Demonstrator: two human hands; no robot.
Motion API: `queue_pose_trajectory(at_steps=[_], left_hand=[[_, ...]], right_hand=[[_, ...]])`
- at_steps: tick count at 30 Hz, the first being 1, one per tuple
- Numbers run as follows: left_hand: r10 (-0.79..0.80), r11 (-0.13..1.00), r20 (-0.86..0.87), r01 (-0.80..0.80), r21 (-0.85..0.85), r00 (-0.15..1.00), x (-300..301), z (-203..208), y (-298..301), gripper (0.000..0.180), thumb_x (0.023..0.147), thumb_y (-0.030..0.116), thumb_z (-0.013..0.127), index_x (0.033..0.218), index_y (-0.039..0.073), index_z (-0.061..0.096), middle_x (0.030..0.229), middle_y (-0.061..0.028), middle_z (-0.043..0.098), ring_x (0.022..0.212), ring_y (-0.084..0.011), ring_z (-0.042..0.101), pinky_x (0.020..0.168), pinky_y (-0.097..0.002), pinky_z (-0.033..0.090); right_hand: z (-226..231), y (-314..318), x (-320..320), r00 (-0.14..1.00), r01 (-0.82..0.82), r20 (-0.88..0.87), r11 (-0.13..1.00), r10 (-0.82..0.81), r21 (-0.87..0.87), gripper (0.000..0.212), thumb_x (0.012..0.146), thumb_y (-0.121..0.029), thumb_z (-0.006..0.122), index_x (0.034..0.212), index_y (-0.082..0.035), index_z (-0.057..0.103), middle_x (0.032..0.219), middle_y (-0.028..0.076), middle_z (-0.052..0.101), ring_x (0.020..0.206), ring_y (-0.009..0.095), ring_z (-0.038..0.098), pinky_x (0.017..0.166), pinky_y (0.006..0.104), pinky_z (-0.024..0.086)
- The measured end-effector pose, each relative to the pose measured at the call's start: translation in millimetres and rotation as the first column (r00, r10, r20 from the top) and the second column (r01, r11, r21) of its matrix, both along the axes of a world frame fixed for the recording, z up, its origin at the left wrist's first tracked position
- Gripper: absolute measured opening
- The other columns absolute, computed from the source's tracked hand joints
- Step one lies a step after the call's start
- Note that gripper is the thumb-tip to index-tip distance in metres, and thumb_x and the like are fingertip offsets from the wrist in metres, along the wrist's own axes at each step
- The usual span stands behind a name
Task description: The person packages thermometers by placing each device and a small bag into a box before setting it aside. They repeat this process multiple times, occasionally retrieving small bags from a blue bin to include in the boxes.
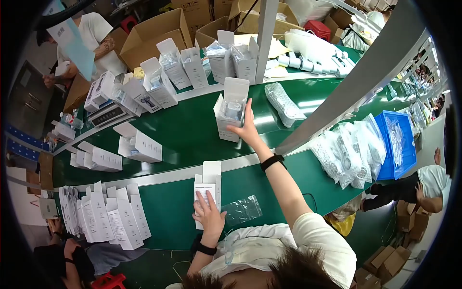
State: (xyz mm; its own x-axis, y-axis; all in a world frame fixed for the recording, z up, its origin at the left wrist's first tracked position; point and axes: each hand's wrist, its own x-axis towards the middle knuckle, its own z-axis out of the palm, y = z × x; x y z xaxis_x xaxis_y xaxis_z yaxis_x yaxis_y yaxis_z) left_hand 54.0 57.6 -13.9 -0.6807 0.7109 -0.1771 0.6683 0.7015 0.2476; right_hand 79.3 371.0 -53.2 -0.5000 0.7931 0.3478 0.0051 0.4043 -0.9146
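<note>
Dark hair (298, 269) edges my view at six o'clock. My right hand (248, 127), thumb and fingers parted wide, touches the open-topped white cardboard box (227, 129) at its ten o'clock, long axis twelve-to-six; whether it grips, I can't tell. My left hand (210, 212), farther off, spreads over a narrow white carton (207, 185).

factory packing line, green worktops (187, 132), many white boxes (227, 130), cardboard cartons (161, 36)
</note>
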Motion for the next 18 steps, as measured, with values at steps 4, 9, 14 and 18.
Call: queue_pose_trajectory(at_steps=[4, 9, 14, 18], left_hand=[[-0.023, 0.995, 0.178, 0.006, 0.097, 0.984, -19.6, 6.8, 5.5, 0.096, 0.061, 0.024, 0.077, 0.136, 0.010, 0.020, 0.138, -0.0204, 0.015, 0.118, -0.0386, 0.025, 0.095, -0.0514, 0.023], [-0.110, 0.894, 0.411, -0.091, 0.440, 0.905, -73.4, -39.5, 13.4, 0.092, 0.063, 0.018, 0.075, 0.136, 0.010, 0.018, 0.132, -0.0175, 0.029, 0.117, -0.0332, 0.033, 0.095, -0.0440, 0.031], [-0.183, 0.852, 0.882, -0.377, 0.362, 0.434, -71.0, -36.9, 31.2, 0.090, 0.065, 0.013, 0.073, 0.135, 0.010, 0.017, 0.125, -0.0138, 0.039, 0.112, -0.0278, 0.043, 0.091, -0.0398, 0.037], [-0.202, 0.795, 0.893, -0.466, 0.389, 0.402, -64.5, -8.6, 29.6, 0.087, 0.064, 0.011, 0.072, 0.133, 0.011, 0.019, 0.123, -0.0133, 0.042, 0.110, -0.0267, 0.045, 0.090, -0.0391, 0.039]], right_hand=[[52.3, -61.2, 102.1, 0.895, -0.344, 0.172, 0.882, 0.412, -0.322, 0.062, 0.078, -0.010, 0.059, 0.133, -0.004, 0.031, 0.135, 0.012, 0.035, 0.122, 0.023, 0.037, 0.095, 0.0336, 0.036], [91.2, -11.8, 260.0, 0.942, 0.132, 0.325, 0.792, 0.088, -0.596, 0.022, 0.083, -0.009, 0.047, 0.095, 0.003, 0.060, 0.080, 0.010, 0.064, 0.074, 0.014, 0.061, 0.061, 0.0239, 0.047], [-10.9, 156.6, 190.9, 0.946, 0.201, 0.247, 0.978, -0.211, 0.065, 0.031, 0.087, -0.023, 0.051, 0.115, -0.010, 0.054, 0.086, 0.002, 0.059, 0.072, 0.011, 0.055, 0.064, 0.0255, 0.047], [-36.4, 188.8, 94.2, 0.569, -0.202, 0.818, 0.950, -0.082, 0.236, 0.062, 0.074, -0.026, 0.064, 0.129, -0.011, 0.039, 0.092, 0.012, 0.059, 0.078, 0.016, 0.056, 0.069, 0.0254, 0.046]])
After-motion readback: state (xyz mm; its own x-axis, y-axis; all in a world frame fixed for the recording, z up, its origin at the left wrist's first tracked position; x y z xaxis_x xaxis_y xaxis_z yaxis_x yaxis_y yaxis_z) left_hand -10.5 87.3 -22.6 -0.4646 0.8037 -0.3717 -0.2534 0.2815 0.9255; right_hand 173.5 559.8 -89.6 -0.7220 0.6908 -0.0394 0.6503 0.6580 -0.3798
